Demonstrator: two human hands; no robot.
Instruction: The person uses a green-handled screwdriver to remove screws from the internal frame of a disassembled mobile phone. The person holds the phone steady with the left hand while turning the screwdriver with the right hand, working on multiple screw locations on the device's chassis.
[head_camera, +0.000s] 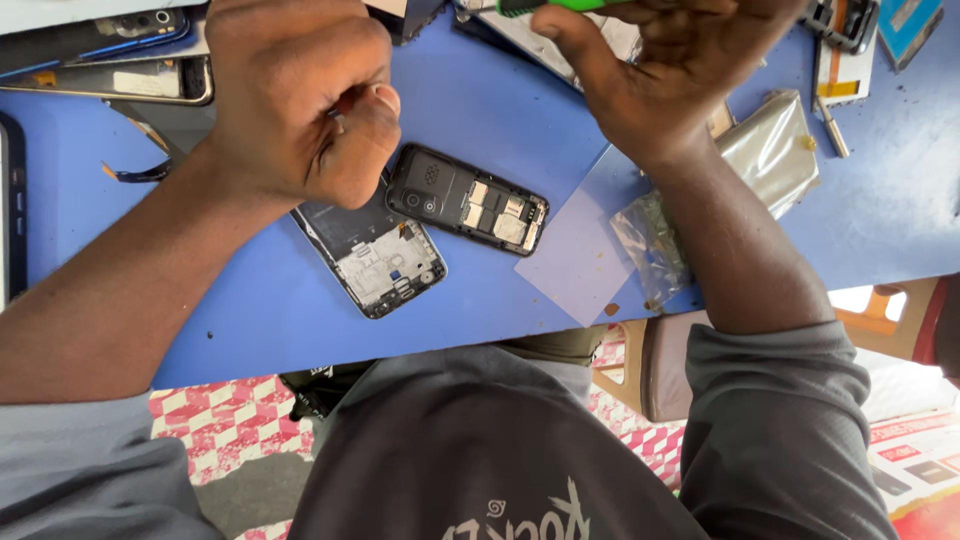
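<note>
Curling into a fist, the left hand (295, 100) pinches something too small to identify above an opened smartphone frame (375, 255) on the blue tabletop (250, 320). Right hand (670, 70) is clamped on a green-handled tool (550, 6). A small black phone (467, 199), back cover off, lies between the hands.

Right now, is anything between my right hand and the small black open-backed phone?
Nothing visible: only bare blue table separates the right hand, gripping a green tool, from the small black phone.
</note>
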